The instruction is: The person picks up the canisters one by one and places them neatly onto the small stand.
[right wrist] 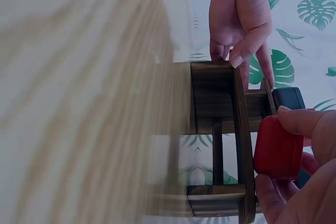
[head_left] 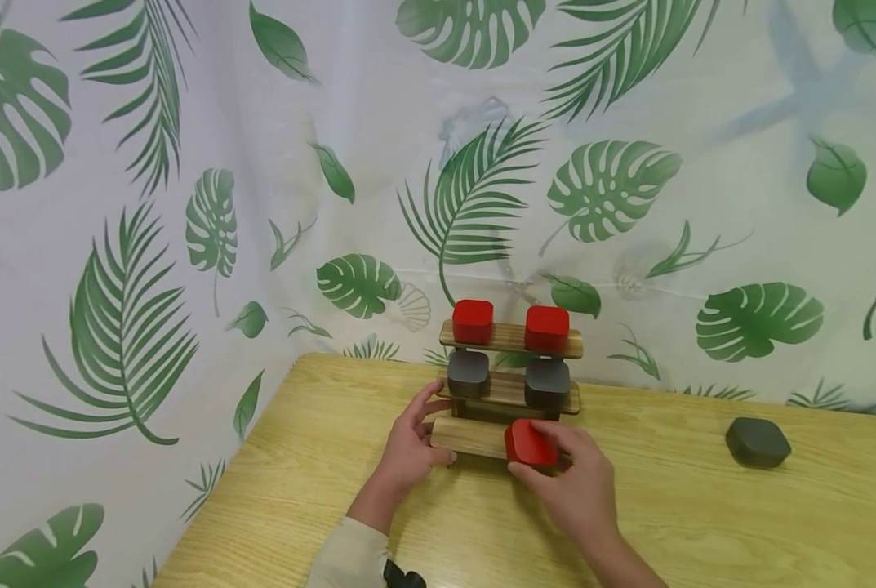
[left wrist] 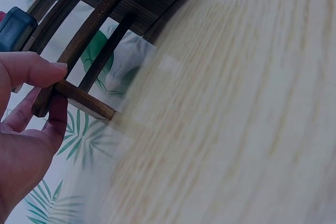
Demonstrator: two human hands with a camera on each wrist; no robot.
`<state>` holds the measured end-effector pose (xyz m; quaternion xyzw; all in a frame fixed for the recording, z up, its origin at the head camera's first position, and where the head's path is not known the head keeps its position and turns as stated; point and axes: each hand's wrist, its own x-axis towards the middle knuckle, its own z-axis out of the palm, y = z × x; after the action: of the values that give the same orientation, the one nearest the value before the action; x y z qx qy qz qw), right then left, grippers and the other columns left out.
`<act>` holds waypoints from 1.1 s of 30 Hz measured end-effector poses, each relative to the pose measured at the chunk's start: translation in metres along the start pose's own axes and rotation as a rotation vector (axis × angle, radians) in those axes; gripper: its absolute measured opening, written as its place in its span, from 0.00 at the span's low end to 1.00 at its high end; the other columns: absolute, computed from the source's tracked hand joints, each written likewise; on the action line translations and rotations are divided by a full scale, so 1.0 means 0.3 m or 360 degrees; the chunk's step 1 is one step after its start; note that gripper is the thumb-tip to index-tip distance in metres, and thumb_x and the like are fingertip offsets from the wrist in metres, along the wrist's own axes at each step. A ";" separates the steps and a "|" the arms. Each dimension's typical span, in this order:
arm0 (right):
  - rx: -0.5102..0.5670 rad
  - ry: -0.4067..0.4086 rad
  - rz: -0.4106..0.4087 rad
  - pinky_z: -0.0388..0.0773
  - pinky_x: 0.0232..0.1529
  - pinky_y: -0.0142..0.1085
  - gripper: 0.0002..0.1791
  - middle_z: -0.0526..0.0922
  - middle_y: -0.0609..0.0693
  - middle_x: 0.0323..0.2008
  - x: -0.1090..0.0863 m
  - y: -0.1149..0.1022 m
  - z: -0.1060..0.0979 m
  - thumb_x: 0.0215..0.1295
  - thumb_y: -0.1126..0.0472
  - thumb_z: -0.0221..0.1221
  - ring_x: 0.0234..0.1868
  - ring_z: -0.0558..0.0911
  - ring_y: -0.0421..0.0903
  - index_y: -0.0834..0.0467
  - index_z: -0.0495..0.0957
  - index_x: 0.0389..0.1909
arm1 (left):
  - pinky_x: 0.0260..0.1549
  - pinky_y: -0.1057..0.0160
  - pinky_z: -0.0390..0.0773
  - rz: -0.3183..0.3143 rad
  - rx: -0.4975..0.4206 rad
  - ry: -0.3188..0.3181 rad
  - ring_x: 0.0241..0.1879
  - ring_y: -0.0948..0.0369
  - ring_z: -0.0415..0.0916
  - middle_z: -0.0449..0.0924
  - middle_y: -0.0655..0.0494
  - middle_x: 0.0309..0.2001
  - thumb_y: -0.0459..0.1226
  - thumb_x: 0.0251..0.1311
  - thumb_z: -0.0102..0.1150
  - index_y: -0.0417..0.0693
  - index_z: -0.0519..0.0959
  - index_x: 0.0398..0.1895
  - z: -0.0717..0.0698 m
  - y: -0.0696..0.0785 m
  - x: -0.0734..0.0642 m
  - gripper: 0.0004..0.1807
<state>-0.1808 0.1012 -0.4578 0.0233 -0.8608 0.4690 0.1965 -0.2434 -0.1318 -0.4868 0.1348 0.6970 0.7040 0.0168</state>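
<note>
A three-step wooden display stand (head_left: 467,437) stands on the table near the wall. My left hand (head_left: 411,445) grips the left end of its lowest step, thumb on top and fingers below in the left wrist view. With thumb and fingers, my right hand (head_left: 580,482) holds a red rounded-square box (head_left: 529,443) at the right part of that lowest step. In the right wrist view the red box (right wrist: 278,148) touches the step's board. Two dark grey boxes (head_left: 469,374) sit on the middle step, and two red boxes (head_left: 473,321) on the top step.
Another dark grey box (head_left: 758,443) lies alone on the wooden table (head_left: 673,490), right of the stand. A white cloth with green leaves (head_left: 614,98) hangs behind the table and along its left side.
</note>
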 end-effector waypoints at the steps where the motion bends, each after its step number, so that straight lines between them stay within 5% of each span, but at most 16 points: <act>1: 0.0005 0.0003 -0.0013 0.81 0.39 0.44 0.33 0.81 0.53 0.47 0.000 -0.002 0.003 0.41 0.63 0.82 0.45 0.80 0.49 0.56 0.84 0.53 | 0.27 0.62 0.70 -0.0003 -0.0004 0.0001 0.43 0.48 0.73 0.69 0.46 0.66 0.10 0.41 0.62 0.63 0.62 0.76 0.001 0.000 0.000 0.58; 12: 0.0077 0.0015 -0.0071 0.81 0.42 0.47 0.32 0.81 0.52 0.49 0.014 -0.011 0.045 0.40 0.62 0.82 0.48 0.79 0.50 0.55 0.85 0.52 | 0.33 0.60 0.76 -0.0021 -0.0053 -0.0008 0.52 0.45 0.74 0.68 0.45 0.67 0.09 0.40 0.60 0.64 0.62 0.76 0.003 0.007 0.000 0.60; 33: 0.0070 -0.0008 -0.0096 0.81 0.42 0.45 0.31 0.80 0.52 0.48 0.031 -0.050 0.150 0.40 0.59 0.82 0.47 0.79 0.50 0.53 0.86 0.51 | 0.35 0.58 0.79 -0.0011 -0.0061 -0.0008 0.54 0.45 0.75 0.70 0.45 0.65 0.08 0.39 0.58 0.61 0.62 0.76 0.004 0.000 -0.001 0.60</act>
<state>-0.2001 0.0575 -0.4642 0.0547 -0.8497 0.4815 0.2080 -0.2429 -0.1306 -0.4869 0.1338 0.6838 0.7169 0.0236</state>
